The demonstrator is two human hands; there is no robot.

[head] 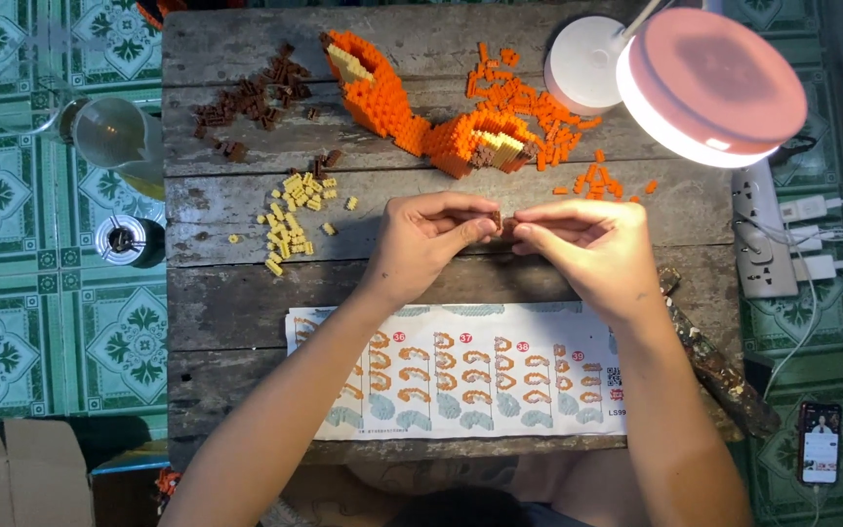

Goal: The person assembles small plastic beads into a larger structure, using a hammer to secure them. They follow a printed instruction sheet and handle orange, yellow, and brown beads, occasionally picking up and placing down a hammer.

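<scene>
My left hand [428,237] and my right hand [587,244] meet over the middle of the wooden table [226,303]. Together their fingertips pinch a tiny brown brick piece [501,224]. Behind the hands stands a partly built orange brick model [412,107] with cream and brown parts. Loose orange bricks [539,102] lie to its right, brown bricks [256,98] at the back left, and yellow bricks [295,220] left of my left hand. A printed instruction sheet [461,376] lies under my forearms.
A round white desk lamp [704,83] shines at the back right. A power strip with plugs [768,244] and a phone [819,442] lie on the tiled floor to the right. Glass jars [114,132] and a cardboard box [17,473] sit to the left.
</scene>
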